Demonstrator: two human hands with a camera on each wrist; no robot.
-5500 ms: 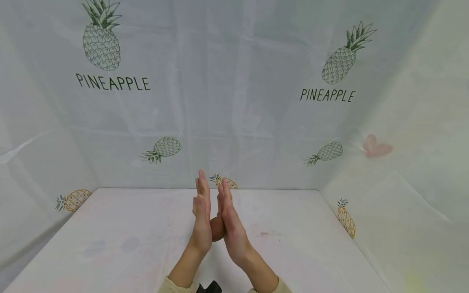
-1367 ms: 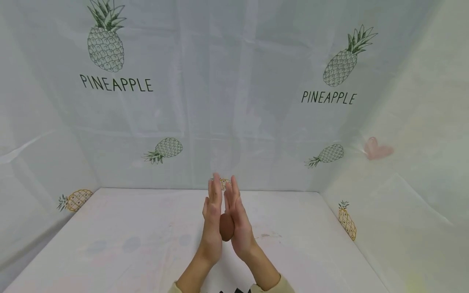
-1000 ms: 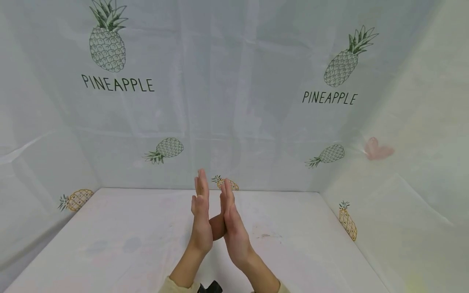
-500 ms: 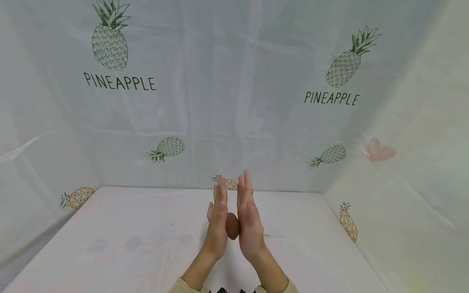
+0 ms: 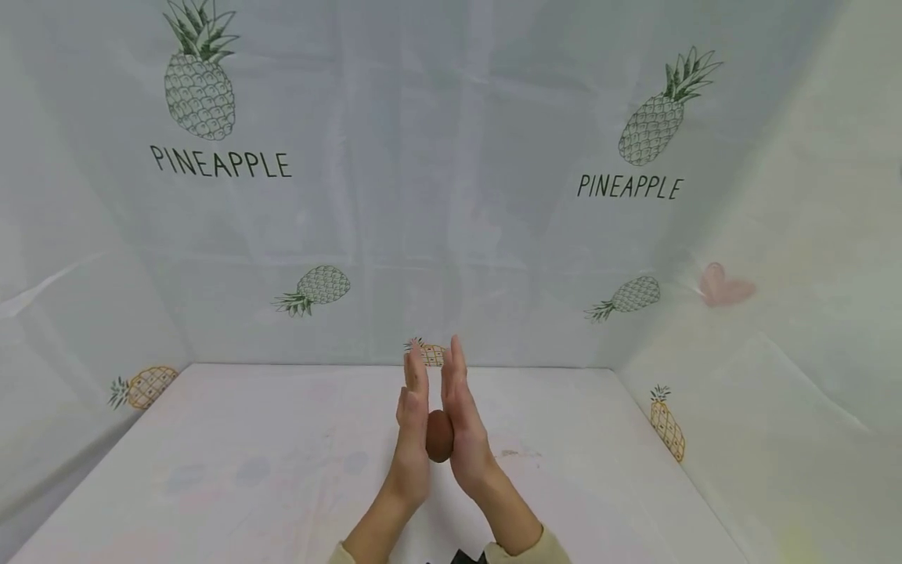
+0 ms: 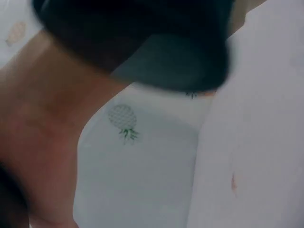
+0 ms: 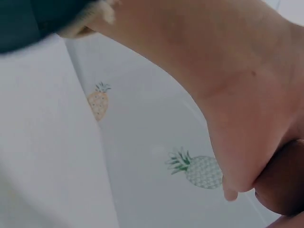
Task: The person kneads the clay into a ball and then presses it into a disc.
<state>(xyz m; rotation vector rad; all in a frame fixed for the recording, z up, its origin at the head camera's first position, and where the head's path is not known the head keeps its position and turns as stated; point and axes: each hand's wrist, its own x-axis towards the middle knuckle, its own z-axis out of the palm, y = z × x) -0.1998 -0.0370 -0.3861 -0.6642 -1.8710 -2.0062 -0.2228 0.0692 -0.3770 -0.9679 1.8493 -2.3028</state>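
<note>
Since a second ago, left hand [image 5: 413, 431], right hand [image 5: 467, 435] and brown lump [image 5: 440, 436] have all shifted right. From my end, both hands look flat, fingers straight, lump sandwiched between the palms above the table [image 5: 282, 423].

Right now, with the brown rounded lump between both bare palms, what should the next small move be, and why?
Probably slide the bare left hand slightly forward and the bare right hand slightly back: both stand straight and nearly level, with the brown rounded lump touching each, so opposite strokes should roll it.
</note>
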